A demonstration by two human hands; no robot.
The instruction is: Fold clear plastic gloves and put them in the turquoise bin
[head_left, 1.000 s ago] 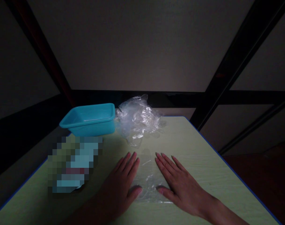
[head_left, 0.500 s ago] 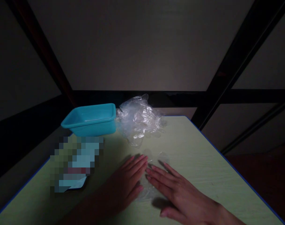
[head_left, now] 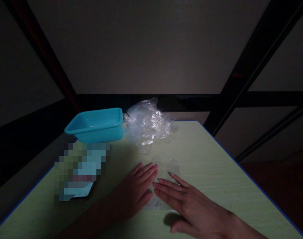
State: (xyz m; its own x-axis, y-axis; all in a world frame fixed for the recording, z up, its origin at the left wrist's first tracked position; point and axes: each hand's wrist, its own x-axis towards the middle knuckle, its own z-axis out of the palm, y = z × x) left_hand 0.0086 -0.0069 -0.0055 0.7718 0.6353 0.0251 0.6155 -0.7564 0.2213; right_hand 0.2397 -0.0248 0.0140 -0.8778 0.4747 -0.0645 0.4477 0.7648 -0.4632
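A thin clear plastic glove (head_left: 164, 172) lies flat on the table, its rounded finger ends showing beyond my fingertips. My left hand (head_left: 138, 187) rests palm down over the glove's left side, fingers stretched out. From the right, my right hand (head_left: 182, 197) reaches over the glove with its fingers extended and the thumb held apart. Neither hand grips anything. Parts of the glove are hidden beneath both hands. Farther back sits a crumpled heap of clear plastic gloves (head_left: 148, 124).
A turquoise plastic basin (head_left: 98, 134) stands at the back left, beside the heap. In front of it lies a phone-like flat object (head_left: 85, 189), mostly blurred out by pixelation. The pale green table (head_left: 211, 172) has a blue edge and meets a panelled wall behind.
My right hand has slid slightly left across the glove, and my left hand has shifted a little. Both stay flat. The whole view has moved slightly; the other things keep their places.
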